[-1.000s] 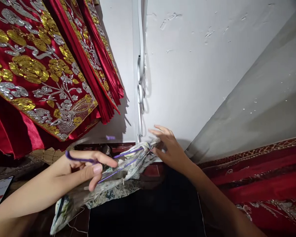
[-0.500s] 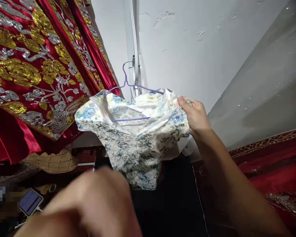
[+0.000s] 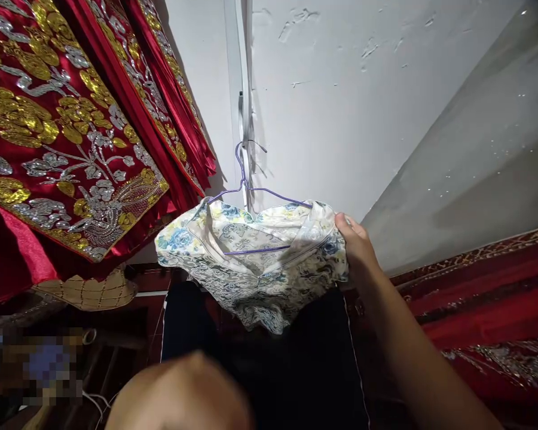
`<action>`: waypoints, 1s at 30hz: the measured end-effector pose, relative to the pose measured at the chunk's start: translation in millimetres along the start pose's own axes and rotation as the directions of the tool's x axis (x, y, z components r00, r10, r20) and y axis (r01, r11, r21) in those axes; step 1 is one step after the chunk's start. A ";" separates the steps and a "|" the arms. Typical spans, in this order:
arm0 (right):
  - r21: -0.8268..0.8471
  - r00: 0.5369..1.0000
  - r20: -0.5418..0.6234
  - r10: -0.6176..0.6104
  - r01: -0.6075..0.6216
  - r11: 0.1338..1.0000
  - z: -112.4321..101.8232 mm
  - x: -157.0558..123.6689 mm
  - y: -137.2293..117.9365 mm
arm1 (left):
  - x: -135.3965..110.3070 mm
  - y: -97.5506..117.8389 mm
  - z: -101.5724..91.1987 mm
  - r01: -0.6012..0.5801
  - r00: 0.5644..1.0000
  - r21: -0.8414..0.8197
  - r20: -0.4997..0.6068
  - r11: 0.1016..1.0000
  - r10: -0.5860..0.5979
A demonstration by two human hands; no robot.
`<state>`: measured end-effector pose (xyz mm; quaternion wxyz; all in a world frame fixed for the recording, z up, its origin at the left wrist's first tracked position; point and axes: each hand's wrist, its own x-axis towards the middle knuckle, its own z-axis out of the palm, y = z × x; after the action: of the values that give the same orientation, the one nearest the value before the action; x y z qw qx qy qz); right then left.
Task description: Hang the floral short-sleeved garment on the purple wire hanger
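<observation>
A short-sleeved floral top [image 3: 251, 298], white with blue and yellow flowers and dark scrollwork, hangs on a thin purple wire hanger [image 3: 278, 194]. Its V-neck faces me and the hanger's lower bar shows through the opening. My right hand [image 3: 358, 242] is closed on the shoulder at the right side of the top, thumb in front. The hanger's hook stands in front of the pale strip on the wall; whether it touches cannot be seen. Low in the view, apart from the top, my left hand [image 3: 183, 397] is smeared by motion and its fingers do not show.
Red cloths with gold and silver sequin flowers [image 3: 94, 137] hang at the left. A pale strip [image 3: 240, 71] runs down the scuffed white wall [image 3: 323, 107]. More red decorated fabric [image 3: 497, 310] lies at the right. My dark-trousered legs [image 3: 305, 370] are below the top.
The top and hanger have come lower and slightly to the right in view, with my right hand still on the shoulder. My left hand has dropped towards the bottom edge.
</observation>
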<state>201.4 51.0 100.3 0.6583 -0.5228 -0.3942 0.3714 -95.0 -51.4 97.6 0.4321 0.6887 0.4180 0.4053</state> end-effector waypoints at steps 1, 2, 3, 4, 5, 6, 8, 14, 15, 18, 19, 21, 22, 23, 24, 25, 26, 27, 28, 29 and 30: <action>0.003 1.000 -0.001 0.003 -0.003 1.000 0.9 0.2 1.4 | 4.5 -4.9 0.0 0.017 0.998 0.021 0.054 1.000 -0.018; 0.011 1.000 -0.001 0.008 -0.008 1.000 1.7 0.5 3.0 | 10.9 -11.1 0.6 0.030 0.995 0.077 0.094 0.997 -0.037; 0.021 1.000 0.002 0.016 -0.016 1.000 2.4 0.8 4.9 | 18.7 -18.8 2.0 0.042 0.991 0.156 0.118 0.987 -0.061; 0.033 1.000 0.010 0.025 -0.025 0.999 3.0 1.2 6.8 | 27.1 -27.8 4.3 0.058 0.989 0.246 0.118 0.968 -0.089; 0.044 0.999 0.024 0.033 -0.034 0.998 3.4 1.6 8.7 | 35.1 -37.6 7.3 0.071 0.988 0.332 0.110 0.941 -0.113; 0.050 0.999 0.041 0.033 -0.035 0.998 3.8 1.7 11.0 | 41.6 -47.7 10.8 0.079 0.986 0.391 0.107 0.917 -0.130; 0.034 0.999 0.043 -0.010 0.008 0.999 4.5 -1.0 17.8 | 47.0 -65.6 19.0 0.067 0.987 0.443 0.103 0.894 -0.125; -0.350 0.789 -0.499 -0.359 0.196 0.916 16.8 -74.7 81.8 | 16.1 -80.3 36.1 0.054 0.998 0.279 0.023 0.959 -0.063; -0.375 0.802 -0.482 -0.353 0.175 0.910 22.1 -96.5 96.8 | 10.2 -78.5 36.9 0.064 0.997 0.224 0.015 0.973 -0.069; -0.311 0.982 0.023 -0.185 0.183 0.932 43.2 -156.1 132.0 | -2.3 -72.1 38.7 0.096 0.995 0.056 0.021 0.994 -0.097; -0.283 0.973 0.178 -0.148 0.194 0.939 50.6 -169.6 138.5 | -4.8 -70.4 39.7 0.116 0.993 -0.007 0.028 0.993 -0.116; -0.240 0.936 0.339 -0.095 0.184 0.953 63.0 -183.0 144.5 | -6.5 -67.7 42.4 0.161 0.987 -0.153 0.050 0.975 -0.155; -0.228 0.936 0.344 -0.078 0.164 0.960 67.5 -183.7 145.1 | -5.4 -66.4 43.9 0.181 0.983 -0.235 0.063 0.955 -0.171; -0.219 0.943 0.327 -0.067 0.145 0.965 70.5 -181.5 145.1 | -2.6 -64.7 44.9 0.198 0.980 -0.317 0.072 0.928 -0.185; -0.210 0.951 0.302 -0.064 0.132 0.969 72.3 -177.4 144.9 | 1.9 -62.0 45.1 0.205 0.978 -0.394 0.060 0.896 -0.198; -0.210 0.956 0.287 -0.064 0.128 0.969 73.0 -172.4 144.8 | 8.4 -57.9 43.8 0.202 0.977 -0.468 0.029 0.861 -0.213; -0.226 0.957 0.282 -0.065 0.132 0.965 72.8 -167.2 144.9 | 16.6 -51.8 40.5 0.184 0.974 -0.533 -0.018 0.826 -0.228; -0.259 0.958 0.279 -0.066 0.141 0.955 71.9 -162.4 145.1 | 26.6 -43.4 34.9 0.147 0.968 -0.586 -0.080 0.797 -0.238; -0.288 0.957 0.283 -0.062 0.147 0.946 70.4 -158.0 145.2 | 37.8 -32.5 26.8 0.106 0.963 -0.623 -0.131 0.775 -0.237; -0.323 0.955 0.292 -0.056 0.154 0.934 68.5 -154.1 145.2 | 50.1 -19.6 16.3 0.047 0.958 -0.646 -0.185 0.762 -0.217; -0.364 0.951 0.304 -0.047 0.162 0.917 66.4 -150.5 145.1 | 63.1 -5.0 4.0 -0.001 0.960 -0.654 -0.211 0.756 -0.182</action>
<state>67.8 -32.6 -52.2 0.4973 -0.5597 -0.5789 0.3231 -72.2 7.3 104.2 0.6036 0.4157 0.3384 0.5903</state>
